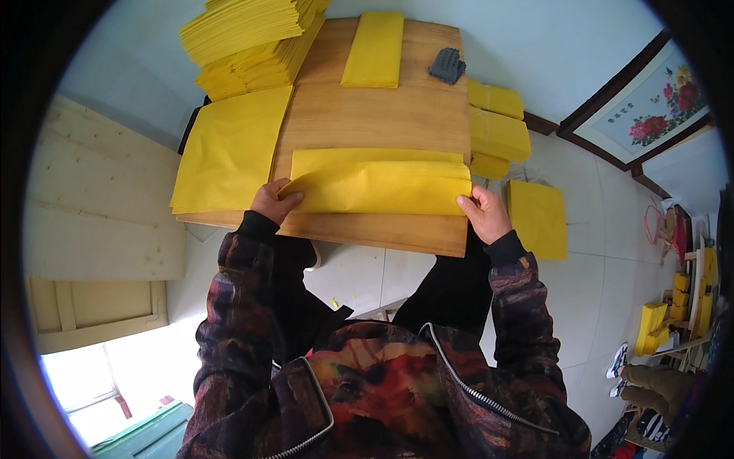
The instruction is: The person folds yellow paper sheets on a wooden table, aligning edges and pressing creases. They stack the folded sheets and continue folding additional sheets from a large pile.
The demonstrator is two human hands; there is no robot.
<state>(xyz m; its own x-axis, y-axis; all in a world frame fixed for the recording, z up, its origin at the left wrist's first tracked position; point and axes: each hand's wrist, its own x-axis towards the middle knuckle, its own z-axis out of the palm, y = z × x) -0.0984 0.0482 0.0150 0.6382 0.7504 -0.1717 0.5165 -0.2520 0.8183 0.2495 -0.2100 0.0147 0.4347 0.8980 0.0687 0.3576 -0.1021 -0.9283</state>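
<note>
Several yellow paper sheets (382, 186), folded lengthwise into a long strip, lie near the front of the wooden table. At their left end my left hand (274, 203) pinches the fold between thumb and fingers. My right hand (485, 213) grips the right end the same way, just past the table's right edge. The layers fan slightly apart at the right end. To the left of my left hand lies a flat pile of unfolded yellow sheets (229, 149). A folded yellow bundle (373, 50) rests at the table's far side.
Tall stacks of yellow paper (245, 38) rise at the far left. A dark grey cloth-like lump (447, 66) sits at the table's (367, 118) far right. Yellow bundles (497, 130) and a yellow stack (537, 220) are beyond the right edge. Another person's legs (650, 386) show at lower right.
</note>
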